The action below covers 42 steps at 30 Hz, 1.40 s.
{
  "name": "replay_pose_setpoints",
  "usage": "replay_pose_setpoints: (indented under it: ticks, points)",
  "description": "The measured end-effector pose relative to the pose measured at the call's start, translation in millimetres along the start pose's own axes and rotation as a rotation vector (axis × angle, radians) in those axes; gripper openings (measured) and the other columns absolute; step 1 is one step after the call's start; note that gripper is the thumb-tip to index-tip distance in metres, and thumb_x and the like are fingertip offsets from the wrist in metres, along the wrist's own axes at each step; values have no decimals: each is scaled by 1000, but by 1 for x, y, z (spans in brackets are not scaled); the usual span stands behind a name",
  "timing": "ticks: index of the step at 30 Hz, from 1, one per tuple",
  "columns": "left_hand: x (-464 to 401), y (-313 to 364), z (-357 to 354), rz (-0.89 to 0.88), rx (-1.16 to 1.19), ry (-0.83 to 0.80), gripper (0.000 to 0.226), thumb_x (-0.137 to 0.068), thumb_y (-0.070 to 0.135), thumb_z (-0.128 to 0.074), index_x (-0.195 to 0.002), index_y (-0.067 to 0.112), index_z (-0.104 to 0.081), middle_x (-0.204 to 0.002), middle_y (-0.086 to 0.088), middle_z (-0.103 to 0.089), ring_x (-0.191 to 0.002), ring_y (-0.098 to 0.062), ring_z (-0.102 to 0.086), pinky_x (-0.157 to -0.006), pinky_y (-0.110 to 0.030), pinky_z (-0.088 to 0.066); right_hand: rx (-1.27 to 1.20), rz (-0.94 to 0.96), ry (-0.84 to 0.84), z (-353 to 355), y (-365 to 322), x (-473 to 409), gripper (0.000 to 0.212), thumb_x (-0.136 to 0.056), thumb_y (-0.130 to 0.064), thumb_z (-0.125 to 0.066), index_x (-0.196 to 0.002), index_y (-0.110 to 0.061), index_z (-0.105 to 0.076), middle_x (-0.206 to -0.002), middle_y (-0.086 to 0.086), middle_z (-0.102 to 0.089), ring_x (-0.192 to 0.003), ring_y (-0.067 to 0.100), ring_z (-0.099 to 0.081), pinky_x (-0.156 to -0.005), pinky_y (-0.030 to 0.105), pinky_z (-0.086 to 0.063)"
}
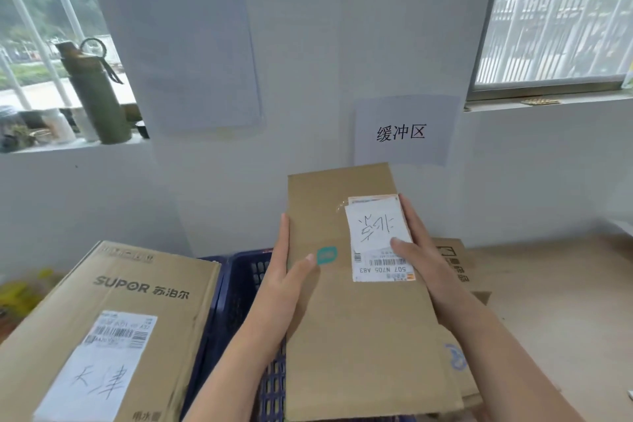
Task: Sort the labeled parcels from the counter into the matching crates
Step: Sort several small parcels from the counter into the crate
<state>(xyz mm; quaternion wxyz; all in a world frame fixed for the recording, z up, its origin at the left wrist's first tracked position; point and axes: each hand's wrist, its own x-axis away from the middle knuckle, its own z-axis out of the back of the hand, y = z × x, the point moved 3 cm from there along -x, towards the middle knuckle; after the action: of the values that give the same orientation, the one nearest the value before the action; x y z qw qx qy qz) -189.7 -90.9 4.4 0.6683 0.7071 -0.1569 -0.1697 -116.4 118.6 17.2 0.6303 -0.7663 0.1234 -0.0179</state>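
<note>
I hold a long flat cardboard parcel [359,312] in front of me, above a dark blue crate [239,288]. My left hand [286,279] grips its left edge, thumb on top. My right hand [423,253] grips its right edge, thumb pressing on the white shipping label [375,236], which has handwritten characters and barcodes. To the left, a large SUPOR cardboard box [113,325] with its own handwritten label lies over the crate area. Another cardboard parcel [455,260] lies on the counter behind my right hand, mostly hidden.
A wooden counter [555,301] extends to the right. A paper sign [404,134] is taped to the white wall ahead. A green bottle [97,92] and small jars stand on the left windowsill. Yellow items [20,295] lie at the far left.
</note>
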Motion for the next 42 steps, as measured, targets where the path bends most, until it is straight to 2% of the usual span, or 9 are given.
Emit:
replay_pose_setpoints:
  ticks: [9, 11, 14, 19, 23, 29, 33, 36, 42]
  points:
    - [8, 10, 3, -65, -95, 47, 91, -84, 28, -67, -143, 73, -16, -155, 25, -40, -136, 0, -49, -113, -36, -44, 51, 108, 25, -11, -1, 3, 75, -100, -1, -50, -150, -54, -31, -137, -27, -60, -129, 15, -60, -99, 43, -52]
    - [12, 21, 2, -190, -364, 93, 98, -92, 21, -68, -150, 62, 0, -164, 26, -15, -145, 13, -24, -119, -24, -32, 192, 157, 1, -9, -7, 4, 83, -96, -5, -63, -153, -51, -24, -145, -33, -50, -138, 3, -49, -104, 35, -49]
    - [18, 54, -1, -592, -1116, 162, 111, -86, 30, -71, -157, 46, 14, -168, 12, 22, -155, -21, 23, -124, -55, 0, 590, 257, -90, -12, -26, 7, 106, -85, -18, -77, -158, -48, -6, -161, -35, -18, -148, -11, -20, -119, 30, -28]
    - [7, 105, -27, -786, -1729, -69, 138, -58, 64, -78, -160, 37, 12, -171, -6, 2, -151, -43, 25, -114, -76, 4, 1329, 491, -261, -47, -52, 15, 124, -78, -46, -72, -156, -35, 23, -164, -23, 16, -145, -16, 8, -114, 9, 4]
    - [-18, 111, -32, -680, -1839, -334, 147, -59, 75, -75, -150, 41, 35, -167, -5, -19, -155, -40, 12, -117, -71, 5, 1427, 463, -324, -47, -54, 15, 117, -77, -54, -69, -157, -32, 14, -159, -16, 5, -133, 2, -19, -107, 4, -7]
    - [-33, 89, -25, -660, -1811, -381, 139, -60, 89, -60, -150, 41, 34, -134, -6, -47, -121, -31, -47, -108, -51, -33, 1515, 503, -397, -35, -55, 12, 80, -77, -53, -67, -147, -42, -29, -152, -18, -21, -133, 6, -26, -109, 4, -8]
    - [-48, 76, -7, -320, -1526, -88, 123, -63, 90, -57, -150, 55, 23, -134, -7, -44, -121, -31, -47, -106, -50, -39, 1528, 668, 218, 6, -75, 0, 56, -81, -49, -59, -134, -35, -49, -148, -3, -40, -146, 20, -29, -117, 46, -16]
    - [-56, 55, -2, -124, -1010, 150, 109, -60, 90, -61, -151, 59, -9, -132, 1, -51, -119, -24, -53, -103, -49, -46, 1062, 518, 645, 38, -80, -2, 68, -85, -38, -59, -148, -28, -37, -153, 4, -30, -145, 17, -26, -117, 44, -21]
    - [-53, 19, -10, 329, 37, 77, 60, -72, 72, -74, -122, 42, -60, -107, 5, -79, -101, -24, -75, -90, -54, -59, 272, -78, 304, 15, -19, -34, 68, -90, -56, -55, -153, -44, -32, -146, -16, -51, -125, 10, -56, -110, 47, -43]
